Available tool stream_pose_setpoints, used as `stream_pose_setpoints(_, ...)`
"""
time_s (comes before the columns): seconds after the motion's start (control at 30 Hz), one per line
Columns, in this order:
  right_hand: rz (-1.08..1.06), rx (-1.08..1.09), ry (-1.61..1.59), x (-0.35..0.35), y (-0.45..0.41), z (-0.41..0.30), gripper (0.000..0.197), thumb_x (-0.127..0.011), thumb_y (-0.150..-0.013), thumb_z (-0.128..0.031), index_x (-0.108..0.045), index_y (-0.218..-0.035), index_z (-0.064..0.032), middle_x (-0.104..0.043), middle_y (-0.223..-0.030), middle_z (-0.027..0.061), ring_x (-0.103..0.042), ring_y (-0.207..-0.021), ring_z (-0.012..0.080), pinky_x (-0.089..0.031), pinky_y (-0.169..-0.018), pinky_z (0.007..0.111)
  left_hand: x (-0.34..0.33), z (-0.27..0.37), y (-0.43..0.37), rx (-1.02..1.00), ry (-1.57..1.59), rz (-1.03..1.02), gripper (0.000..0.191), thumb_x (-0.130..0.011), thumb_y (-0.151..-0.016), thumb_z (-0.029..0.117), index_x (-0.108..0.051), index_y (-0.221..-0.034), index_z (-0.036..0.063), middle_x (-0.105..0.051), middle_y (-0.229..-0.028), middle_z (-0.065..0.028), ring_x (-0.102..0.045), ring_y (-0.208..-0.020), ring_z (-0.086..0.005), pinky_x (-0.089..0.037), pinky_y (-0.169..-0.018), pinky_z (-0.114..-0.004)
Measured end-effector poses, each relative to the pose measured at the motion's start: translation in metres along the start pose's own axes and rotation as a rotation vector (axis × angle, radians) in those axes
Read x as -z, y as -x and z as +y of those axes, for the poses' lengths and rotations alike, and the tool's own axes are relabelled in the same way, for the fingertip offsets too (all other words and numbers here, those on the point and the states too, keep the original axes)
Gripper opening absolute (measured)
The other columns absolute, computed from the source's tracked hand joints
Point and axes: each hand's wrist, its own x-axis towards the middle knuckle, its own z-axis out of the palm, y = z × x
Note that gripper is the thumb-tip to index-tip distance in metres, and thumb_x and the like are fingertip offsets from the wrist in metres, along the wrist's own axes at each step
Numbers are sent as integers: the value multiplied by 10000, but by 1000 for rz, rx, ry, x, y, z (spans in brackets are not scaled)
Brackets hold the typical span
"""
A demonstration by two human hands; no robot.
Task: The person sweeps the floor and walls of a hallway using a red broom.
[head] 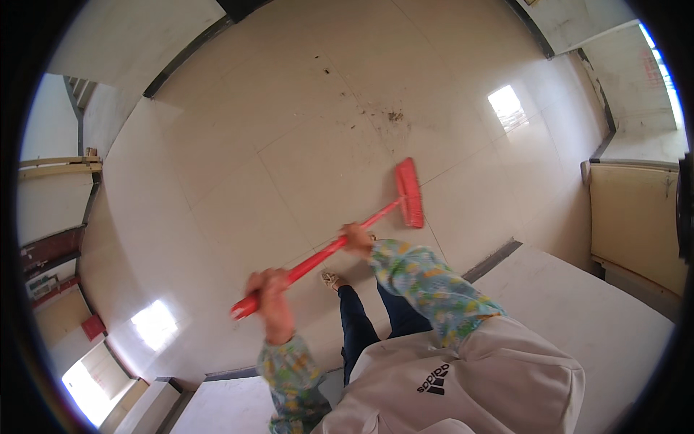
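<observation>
A red push broom (320, 259) slants across the view before me, its wide bristled head (410, 193) at the floor on the right. Near the top end of the handle, my left hand (272, 298) is wrapped around it. Farther down the handle, my right hand (358, 240) grips it closer to the head. Both hands look slightly blurred. Beyond the broom head lies a small dark pile of dirt (396, 116), with loose specks scattered around it on the tiled floor (227, 163).
White walls with dark baseboards (187, 57) border the floor. A yellowish wooden panel (631, 217) stands at the right, and a wooden rail (59, 165) juts in at the left. Behind me a low white wall (574, 304) ends in a dark-edged base. My shoe (329, 279) shows below the handle.
</observation>
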Motion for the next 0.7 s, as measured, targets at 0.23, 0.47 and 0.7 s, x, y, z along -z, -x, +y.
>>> stream_pose_setpoints(0.23,240,466,-336,-60,-55,-181,316,-679,-681,-266,-482,-568,-46,-499,-625,117,-496,-676,316,-395,-654,402,-1,120,-6,-191,-368,89,207,-468,-759,0,-302,-672,89,-406,-600,-42,-348,-597,-133,-363,-708,-352)
stream_pose_setpoints(0.47,181,591,-637,-48,-61,-239,304,-667,-695,-210,-441,-587,-38,-480,-626,109,-487,-671,293,-398,-623,386,-42,124,15,-369,-692,-15,203,-523,-723,-24,-349,-656,57,-466,-637,-79,-444,-623,-172,-400,-658,-318)
stream_pose_setpoints(0.7,105,612,-461,23,12,-247,234,-675,-678,-155,-473,-619,-53,-486,-666,94,-507,-737,269,-429,-657,376,-65,165,57,-808,-676,-148,221,-548,-785,77,-387,-633,76,-444,-513,-24,-448,-478,-146,-359,-488,-266)
